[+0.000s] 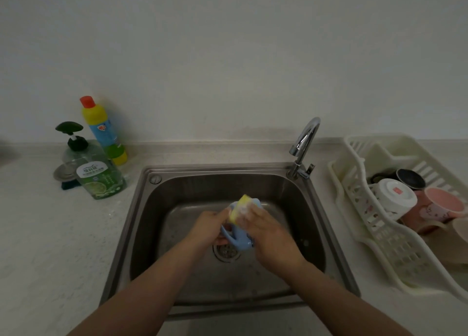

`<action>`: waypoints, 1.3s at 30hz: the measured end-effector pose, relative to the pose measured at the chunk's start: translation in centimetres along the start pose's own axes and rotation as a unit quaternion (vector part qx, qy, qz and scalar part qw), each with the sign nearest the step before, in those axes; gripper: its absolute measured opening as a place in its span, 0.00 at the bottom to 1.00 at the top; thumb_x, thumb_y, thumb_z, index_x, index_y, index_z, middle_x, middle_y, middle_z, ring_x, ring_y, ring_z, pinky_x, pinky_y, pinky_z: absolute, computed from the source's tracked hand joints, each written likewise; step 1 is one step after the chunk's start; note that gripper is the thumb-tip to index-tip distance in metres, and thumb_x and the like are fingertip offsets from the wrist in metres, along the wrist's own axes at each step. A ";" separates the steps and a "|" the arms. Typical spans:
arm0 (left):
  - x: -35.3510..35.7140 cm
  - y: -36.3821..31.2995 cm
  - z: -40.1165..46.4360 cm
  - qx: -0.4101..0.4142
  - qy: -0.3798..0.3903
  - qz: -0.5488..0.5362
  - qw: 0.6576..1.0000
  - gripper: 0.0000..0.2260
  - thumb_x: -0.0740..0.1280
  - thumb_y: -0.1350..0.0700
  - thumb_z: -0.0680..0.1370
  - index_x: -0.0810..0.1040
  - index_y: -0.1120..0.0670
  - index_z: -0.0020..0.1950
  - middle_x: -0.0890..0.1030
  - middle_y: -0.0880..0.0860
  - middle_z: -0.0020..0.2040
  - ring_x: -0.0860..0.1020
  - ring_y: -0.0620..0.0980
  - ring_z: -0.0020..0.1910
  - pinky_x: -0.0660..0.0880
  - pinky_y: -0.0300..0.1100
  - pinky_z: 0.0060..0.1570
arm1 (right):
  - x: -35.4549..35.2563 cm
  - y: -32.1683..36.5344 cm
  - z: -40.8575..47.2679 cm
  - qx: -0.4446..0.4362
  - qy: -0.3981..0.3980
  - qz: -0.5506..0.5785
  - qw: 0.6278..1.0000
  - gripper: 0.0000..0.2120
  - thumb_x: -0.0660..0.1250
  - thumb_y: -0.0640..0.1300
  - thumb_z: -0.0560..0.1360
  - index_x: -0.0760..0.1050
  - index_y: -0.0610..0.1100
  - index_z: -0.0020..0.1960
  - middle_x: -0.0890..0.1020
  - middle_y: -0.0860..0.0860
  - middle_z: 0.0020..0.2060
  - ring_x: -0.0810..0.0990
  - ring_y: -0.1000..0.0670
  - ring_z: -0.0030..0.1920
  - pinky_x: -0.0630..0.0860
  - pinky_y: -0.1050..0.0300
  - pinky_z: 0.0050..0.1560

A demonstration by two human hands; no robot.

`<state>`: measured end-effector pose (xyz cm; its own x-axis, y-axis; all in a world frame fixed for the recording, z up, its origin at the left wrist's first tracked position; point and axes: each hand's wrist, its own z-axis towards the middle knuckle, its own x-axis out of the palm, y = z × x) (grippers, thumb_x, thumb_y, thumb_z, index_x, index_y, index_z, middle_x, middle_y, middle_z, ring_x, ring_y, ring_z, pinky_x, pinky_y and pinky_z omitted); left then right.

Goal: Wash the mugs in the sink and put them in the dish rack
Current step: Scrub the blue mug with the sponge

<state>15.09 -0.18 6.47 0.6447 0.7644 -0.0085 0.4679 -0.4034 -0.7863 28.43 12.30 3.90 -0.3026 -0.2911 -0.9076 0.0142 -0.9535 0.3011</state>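
Mug [240, 239], pale blue, sits pinched in the left hand [210, 228] over the drain [226, 252], so suds likely fall into the sink [304, 196]. Against its side the right hand [268, 234] curls round a yellow sponge [239, 209], scrubbing. Beyond the grip the tap [305, 143] runs no water. Off to the right, the dish rack [359, 209] already holds washed mugs, white [395, 196], pink [443, 206] and dark [410, 178].

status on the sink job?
Left hand holds blue mug over sink. Right hand scrubs it with yellow sponge. Nothing in the way.
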 end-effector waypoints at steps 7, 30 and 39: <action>-0.6 -0.4 -0.3 0.034 0.004 0.038 0.999 0.15 0.62 0.50 0.82 0.78 0.60 0.58 0.82 0.58 0.51 0.82 0.51 0.43 0.79 0.39 0.34 | -1.7 -0.5 -0.2 0.067 -0.012 -0.004 0.998 0.31 0.65 0.38 0.75 0.61 0.49 0.75 0.61 0.55 0.73 0.61 0.53 0.74 0.68 0.47 0.70; -1.4 -1.5 -0.8 0.128 -0.015 0.152 0.980 0.17 0.62 0.51 0.82 0.78 0.65 0.48 0.82 0.52 0.34 0.78 0.43 0.23 0.73 0.35 0.23 | -1.1 -0.7 -2.1 -0.151 -0.067 0.000 0.986 0.16 0.63 0.41 0.73 0.79 0.44 0.59 0.80 0.47 0.60 0.72 0.49 0.68 0.70 0.50 0.68; -2.3 -1.2 -0.9 0.140 -0.026 0.142 0.979 0.14 0.61 0.50 0.83 0.78 0.59 0.48 0.83 0.52 0.41 0.81 0.44 0.32 0.76 0.35 0.29 | -1.1 -0.1 -2.7 -0.137 -0.058 0.017 0.989 0.21 0.63 0.41 0.74 0.71 0.48 0.67 0.76 0.49 0.66 0.69 0.48 0.71 0.70 0.50 0.68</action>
<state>13.57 -1.95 8.03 0.6901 0.6685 -0.2774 0.0845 -0.4551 -0.8864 31.34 12.51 4.04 -0.4049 -0.3285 -0.8533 0.2788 -0.9332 0.2269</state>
